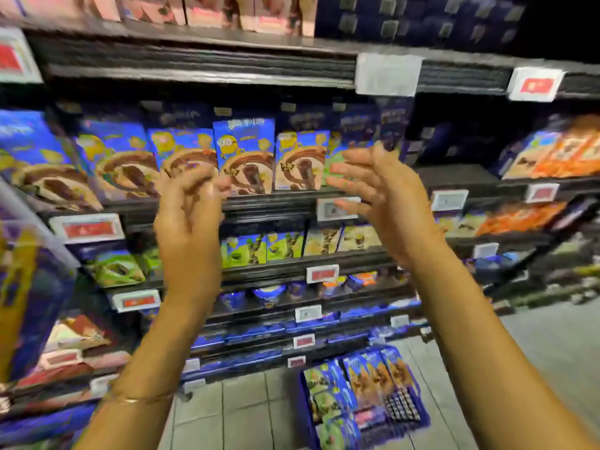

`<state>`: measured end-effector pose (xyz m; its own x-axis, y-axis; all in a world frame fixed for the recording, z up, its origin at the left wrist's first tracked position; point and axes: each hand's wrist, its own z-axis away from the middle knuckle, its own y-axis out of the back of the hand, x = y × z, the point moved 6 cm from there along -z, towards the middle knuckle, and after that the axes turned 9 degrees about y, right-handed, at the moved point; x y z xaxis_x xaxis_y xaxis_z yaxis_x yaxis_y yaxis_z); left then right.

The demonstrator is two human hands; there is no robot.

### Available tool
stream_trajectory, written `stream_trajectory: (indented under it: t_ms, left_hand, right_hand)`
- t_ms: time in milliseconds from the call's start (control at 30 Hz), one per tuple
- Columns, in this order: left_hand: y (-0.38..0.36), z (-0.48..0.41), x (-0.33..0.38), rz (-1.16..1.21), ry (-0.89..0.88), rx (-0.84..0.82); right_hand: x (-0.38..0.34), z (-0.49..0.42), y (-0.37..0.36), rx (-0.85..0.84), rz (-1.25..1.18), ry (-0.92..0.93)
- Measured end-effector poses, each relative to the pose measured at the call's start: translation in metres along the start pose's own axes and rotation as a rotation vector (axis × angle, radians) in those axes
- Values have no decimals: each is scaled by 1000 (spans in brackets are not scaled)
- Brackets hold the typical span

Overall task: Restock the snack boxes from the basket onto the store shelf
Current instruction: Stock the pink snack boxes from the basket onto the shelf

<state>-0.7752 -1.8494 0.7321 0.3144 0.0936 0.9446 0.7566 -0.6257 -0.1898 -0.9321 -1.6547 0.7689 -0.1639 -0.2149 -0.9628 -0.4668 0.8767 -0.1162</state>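
Several blue snack boxes [245, 155] with a chocolate swirl picture stand in a row on the store shelf [266, 198] at chest height. Both hands are raised in front of that row and hold nothing. My left hand [190, 206] hangs with loosely curled fingers just before the boxes. My right hand [380, 190] is spread, fingers straight and pointing left, close to the rightmost box. On the floor at the lower right stands the blue basket [418, 414], filled with several more blue and green snack boxes [360, 381].
Lower shelves carry green boxes [259, 250] and blue packs. Orange packs [565, 151] fill the shelf to the right. Price tags [388, 74] line the shelf edges. Tiled floor [240, 407] lies between me and the basket. The picture is motion-blurred.
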Motion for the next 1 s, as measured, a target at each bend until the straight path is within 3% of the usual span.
stream_trajectory:
  t_ms: [233, 433, 500, 633, 800, 1000]
  left_hand:
    - [-40, 183, -245, -134, 935, -153]
    - [-114, 329, -367, -65, 1449, -76]
    - [-139, 372, -404, 6, 1525, -3]
    - [-163, 446, -486, -66, 1558, 111]
    - [-178, 495, -612, 66, 1605, 186]
    - [-201, 529, -774, 283, 1582, 220]
  right_hand:
    - [190, 127, 173, 8, 337, -573]
    - [312, 206, 336, 19, 408, -857]
    - [358, 226, 379, -25, 436, -925]
    - [461, 269, 437, -164, 536, -999]
    - [623, 299, 468, -472, 758, -916]
    - [821, 323, 472, -819, 1052, -632]
